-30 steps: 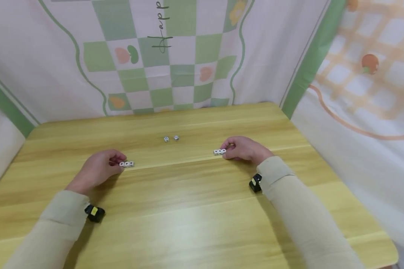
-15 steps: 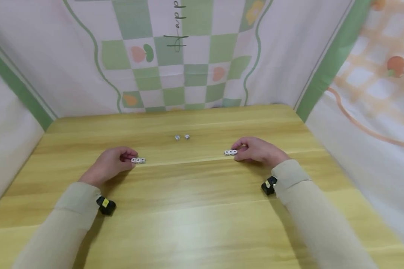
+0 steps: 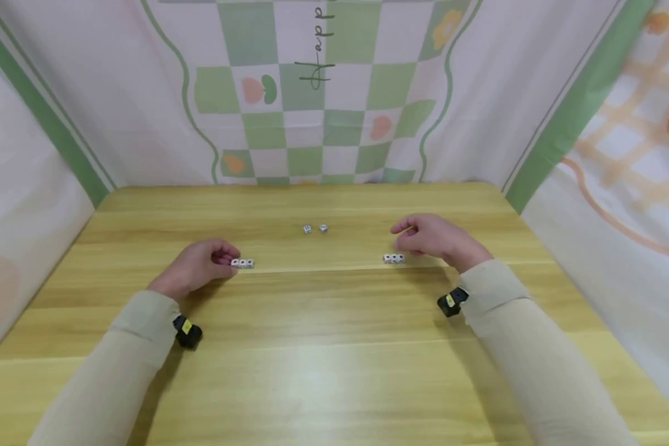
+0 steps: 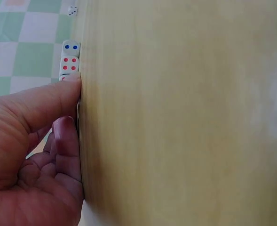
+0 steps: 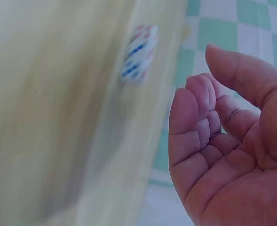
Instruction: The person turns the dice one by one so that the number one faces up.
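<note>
In the head view my left hand (image 3: 201,267) is at the left end of a short row of white dice (image 3: 242,263) on the table. Its thumb and fingers pinch the end die; the left wrist view shows the thumb tip (image 4: 73,79) against it, with blue and red pips on the neighbouring dice (image 4: 71,57). My right hand (image 3: 437,238) hovers just behind and right of a second row of dice (image 3: 394,258), apart from it. The right wrist view shows that hand with loosely bent fingers (image 5: 183,127) holding nothing, and the row (image 5: 139,54) blurred beyond it.
Two single dice, a left one (image 3: 307,229) and a right one (image 3: 323,228), lie farther back between the hands. The wooden table (image 3: 312,347) ends at a patterned curtain (image 3: 301,130) behind. Small black cameras (image 3: 188,332) sit at both wrists.
My right hand has let go of the right row of dice and lifted back from it. The left hand stays at its row. The head view has shifted, so everything appears farther right.
</note>
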Available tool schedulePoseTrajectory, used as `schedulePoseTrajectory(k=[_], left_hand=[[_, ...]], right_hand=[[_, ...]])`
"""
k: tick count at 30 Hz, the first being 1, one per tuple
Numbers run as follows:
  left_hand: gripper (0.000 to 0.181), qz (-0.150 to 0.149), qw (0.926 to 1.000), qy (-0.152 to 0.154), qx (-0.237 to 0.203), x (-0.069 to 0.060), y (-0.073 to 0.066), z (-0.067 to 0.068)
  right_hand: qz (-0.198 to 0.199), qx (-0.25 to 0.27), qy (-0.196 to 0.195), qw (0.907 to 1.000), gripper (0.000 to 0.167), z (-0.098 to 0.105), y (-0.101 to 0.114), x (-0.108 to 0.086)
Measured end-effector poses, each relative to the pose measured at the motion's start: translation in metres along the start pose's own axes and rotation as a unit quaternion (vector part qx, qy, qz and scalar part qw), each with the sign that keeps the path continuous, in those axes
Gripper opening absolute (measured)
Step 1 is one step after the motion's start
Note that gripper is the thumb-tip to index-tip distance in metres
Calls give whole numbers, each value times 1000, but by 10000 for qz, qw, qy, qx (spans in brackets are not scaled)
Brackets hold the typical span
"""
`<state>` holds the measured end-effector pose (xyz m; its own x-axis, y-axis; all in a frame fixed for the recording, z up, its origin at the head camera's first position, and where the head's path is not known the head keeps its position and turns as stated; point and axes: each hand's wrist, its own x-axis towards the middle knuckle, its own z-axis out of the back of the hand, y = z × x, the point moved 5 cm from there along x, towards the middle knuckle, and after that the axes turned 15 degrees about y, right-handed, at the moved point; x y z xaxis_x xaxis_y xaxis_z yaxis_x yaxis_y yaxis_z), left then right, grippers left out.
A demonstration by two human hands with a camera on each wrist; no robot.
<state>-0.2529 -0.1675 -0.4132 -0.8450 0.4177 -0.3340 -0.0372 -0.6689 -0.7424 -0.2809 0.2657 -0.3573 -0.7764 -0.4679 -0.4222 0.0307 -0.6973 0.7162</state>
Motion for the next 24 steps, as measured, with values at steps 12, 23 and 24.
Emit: schedulePoseTrajectory(k=[12,23,24], left_hand=[[27,18,9999,127,16,1,0,3],[27,-15,9999,127,-5,4,-4,4],[27,-15,9999,128,-11,4,-4,4]], right_hand=[[31,-834,-193,9963,43,-27,62,56],[-114,-1578,-316,9869,45,-48,85,100],[-152,-1568,-311,9870,46,-50,86,102]])
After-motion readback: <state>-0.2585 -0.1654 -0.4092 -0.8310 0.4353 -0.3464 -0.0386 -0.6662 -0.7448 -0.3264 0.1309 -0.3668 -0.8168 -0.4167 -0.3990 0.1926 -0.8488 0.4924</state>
